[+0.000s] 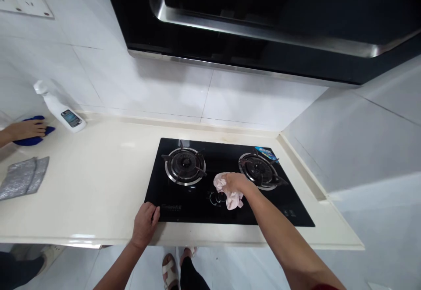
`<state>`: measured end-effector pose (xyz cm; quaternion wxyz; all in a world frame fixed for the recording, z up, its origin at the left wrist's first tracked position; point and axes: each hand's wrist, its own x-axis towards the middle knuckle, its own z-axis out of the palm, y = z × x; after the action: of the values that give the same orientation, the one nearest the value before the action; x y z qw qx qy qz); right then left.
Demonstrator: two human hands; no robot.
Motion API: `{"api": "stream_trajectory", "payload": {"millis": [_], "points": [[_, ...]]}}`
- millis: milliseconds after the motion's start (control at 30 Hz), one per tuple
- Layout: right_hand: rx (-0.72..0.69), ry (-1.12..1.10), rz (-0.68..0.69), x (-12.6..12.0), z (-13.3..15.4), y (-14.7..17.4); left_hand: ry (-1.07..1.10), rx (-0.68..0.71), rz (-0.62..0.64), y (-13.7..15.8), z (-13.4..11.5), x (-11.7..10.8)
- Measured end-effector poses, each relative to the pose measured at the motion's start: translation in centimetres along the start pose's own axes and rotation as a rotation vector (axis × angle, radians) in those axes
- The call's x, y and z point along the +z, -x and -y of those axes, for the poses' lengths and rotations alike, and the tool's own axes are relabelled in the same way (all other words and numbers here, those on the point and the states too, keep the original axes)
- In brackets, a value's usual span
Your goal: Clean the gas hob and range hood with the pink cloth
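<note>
A black glass gas hob (pixel 197 206) with two burners is set into the pale countertop. My right hand (pixel 234 181) is closed on a crumpled pale pink cloth (pixel 234 200), which lies against the glass between the burners, beside the control knob (pixel 220 197). The left burner (pixel 186 162) and the right burner (pixel 259 169) each carry dark pan supports. My left hand (pixel 146 222) rests at the hob's front left corner, fingers curled; whether anything is under them is hidden.
A white spray bottle (pixel 62 110) leans at the back left. Another person's hand (pixel 29 129) presses a blue cloth (pixel 29 141) on the counter (pixel 98 180). Grey folded material (pixel 24 178) lies nearby. A black range hood (pixel 246 49) overhangs the hob, and tiled walls enclose the back and right.
</note>
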<state>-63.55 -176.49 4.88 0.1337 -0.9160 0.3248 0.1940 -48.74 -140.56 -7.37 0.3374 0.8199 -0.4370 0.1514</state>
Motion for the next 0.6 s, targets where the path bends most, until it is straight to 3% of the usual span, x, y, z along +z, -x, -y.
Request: {"api": "stream_trajectory", "payload": {"millis": [200,333,400,500,600], "points": [[-0.084,-0.115,0.090,-3.3,-3.5,3.3,0.015,-0.016,0.013,0.0,-0.3,-0.1],[-0.117,-0.295,-0.084,-4.2,-7.8,7.8,0.020,-0.021,0.011,0.0,-0.3,-0.1],[-0.089,-0.369,-0.246,-3.1,-8.4,9.7,0.022,-0.018,0.007,0.0,-0.2,-0.1],[0.017,-0.315,-0.382,0.8,-6.0,10.9,0.028,-0.005,-0.002,-0.1,0.0,0.0],[0.149,-0.131,-0.222,5.6,-2.0,10.0,0.030,0.006,-0.001,-0.2,0.2,0.1]]}}
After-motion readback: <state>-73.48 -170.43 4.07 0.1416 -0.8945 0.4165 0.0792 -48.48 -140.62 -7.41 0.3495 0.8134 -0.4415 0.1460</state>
